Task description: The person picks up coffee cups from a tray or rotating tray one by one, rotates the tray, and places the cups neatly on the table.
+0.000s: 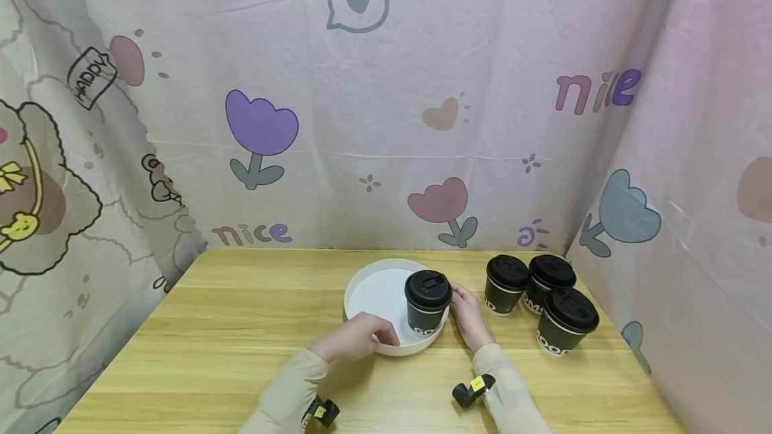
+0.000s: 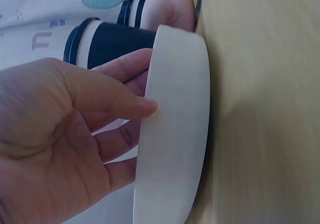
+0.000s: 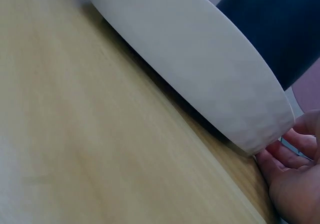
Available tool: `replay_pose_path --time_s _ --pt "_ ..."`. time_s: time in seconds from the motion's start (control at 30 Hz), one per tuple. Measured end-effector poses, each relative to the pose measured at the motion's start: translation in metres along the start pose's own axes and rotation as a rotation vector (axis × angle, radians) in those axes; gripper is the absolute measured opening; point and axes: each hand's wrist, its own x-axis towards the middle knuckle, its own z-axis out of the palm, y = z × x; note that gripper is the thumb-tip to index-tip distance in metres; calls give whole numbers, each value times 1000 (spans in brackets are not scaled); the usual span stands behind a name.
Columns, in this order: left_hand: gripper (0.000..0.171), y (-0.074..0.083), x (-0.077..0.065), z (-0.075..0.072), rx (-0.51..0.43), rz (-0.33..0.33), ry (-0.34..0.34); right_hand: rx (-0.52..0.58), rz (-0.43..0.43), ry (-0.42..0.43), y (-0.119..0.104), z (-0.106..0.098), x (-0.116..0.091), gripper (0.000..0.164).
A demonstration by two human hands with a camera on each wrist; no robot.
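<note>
A round white tray (image 1: 375,293) with a low raised wall is at the middle of the wooden table. Inside it, toward the right, a black lidded paper cup (image 1: 425,307) stands upright. My left hand (image 1: 358,338) holds the tray's near left wall. The left wrist view has the thumb (image 2: 145,107) against the wall's outside and the other fingers inside. At the tray's right side, my right hand (image 1: 469,317) grips the edge, with fingertips (image 3: 270,161) low on the outer wall and the thumb near the rim. The cup partly hides this grip in the head view.
Three more black lidded cups stand grouped on the right: one nearest the tray (image 1: 505,284), one at the back (image 1: 550,280) and one in front (image 1: 567,321). A patterned cloth (image 1: 374,86) hangs behind the wooden table (image 1: 241,333) and along both its sides.
</note>
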Motion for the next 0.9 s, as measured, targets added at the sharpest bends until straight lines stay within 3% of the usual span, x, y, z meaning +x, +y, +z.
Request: replay_pose_path --time_s 0.23,0.6,0.9 --pt "47 -7 -3 -9 29 -27 12 -34 9 17 1 0 3 37" --pt "43 -9 -5 -16 58 -30 14 -3 0 15 2 -2 6 35" --pt "28 -9 -11 -30 -24 -12 12 -43 -3 13 3 -1 3 35"
